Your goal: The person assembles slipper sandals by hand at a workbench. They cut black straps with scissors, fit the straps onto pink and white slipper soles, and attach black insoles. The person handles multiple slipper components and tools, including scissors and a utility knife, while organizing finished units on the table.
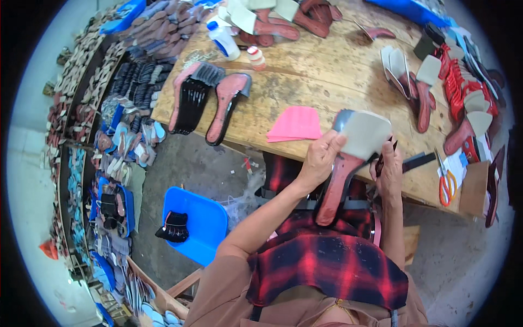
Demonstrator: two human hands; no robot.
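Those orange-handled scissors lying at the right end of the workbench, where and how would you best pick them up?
Probably by the orange loop handles of the scissors, coming from above on the person's side. The loops lie nearest the wooden table's front edge, with the blades pointing away, and the right hand is closest.

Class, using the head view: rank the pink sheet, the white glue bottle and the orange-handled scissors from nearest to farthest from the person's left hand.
Measured from the left hand:
1. Pink sheet, on the bench just up and left of it.
2. Orange-handled scissors, off to the right past the right hand.
3. White glue bottle, far up-left on the bench.
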